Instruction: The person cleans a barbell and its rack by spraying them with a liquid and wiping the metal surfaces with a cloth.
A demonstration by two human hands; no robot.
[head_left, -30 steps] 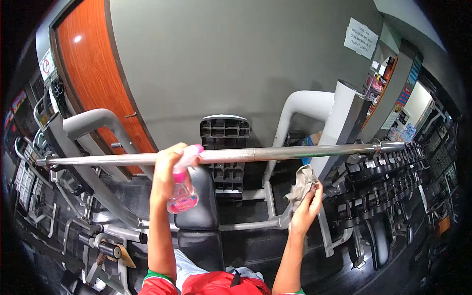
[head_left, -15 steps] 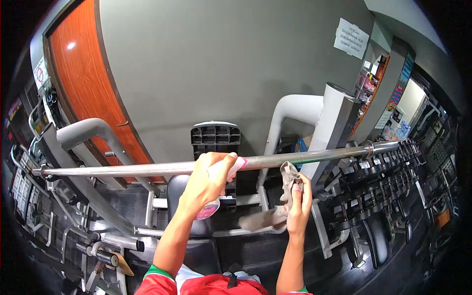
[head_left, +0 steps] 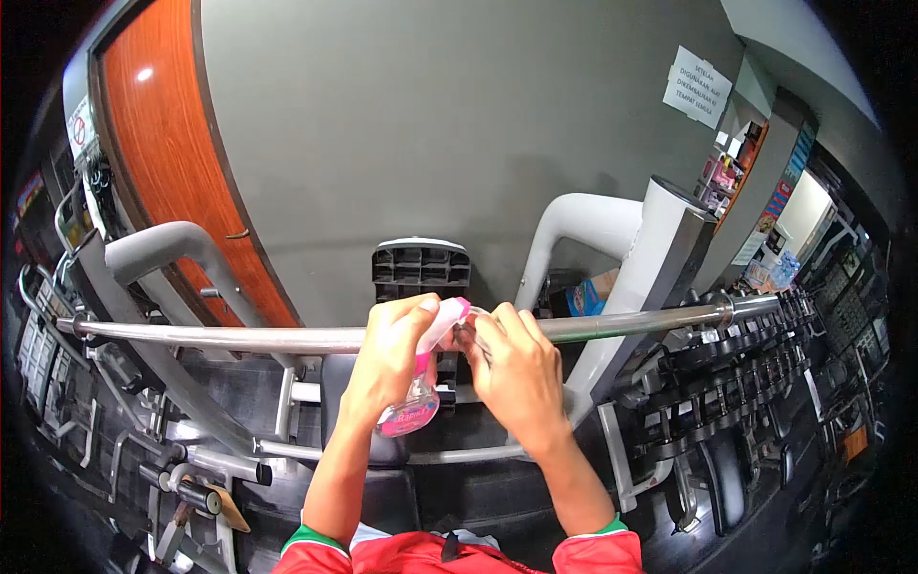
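Note:
My left hand [head_left: 387, 359] is wrapped round a clear spray bottle [head_left: 411, 409] with a pink and white spray head, in front of the metal barbell [head_left: 229, 336]. The bottle hangs below the bar, its head at bar height. Beside the spray head, my right hand [head_left: 516, 373] is closed at the bar, knuckles up and fingers bent. Something small and greyish shows at its fingertips, too hidden to name. Both hands are close together near the middle of the bar.
Grey rack uprights [head_left: 660, 249] support the bar. Behind it are a black padded seat [head_left: 368, 478], a grey wall [head_left: 382, 124] and an orange wooden door [head_left: 163, 134]. Dumbbell racks [head_left: 717, 392] stand at the right.
My right hand has moved left and up to the spray head, turning knuckles up. The grey cloth it held no longer shows clearly. The bottle now shows more fully in my left hand.

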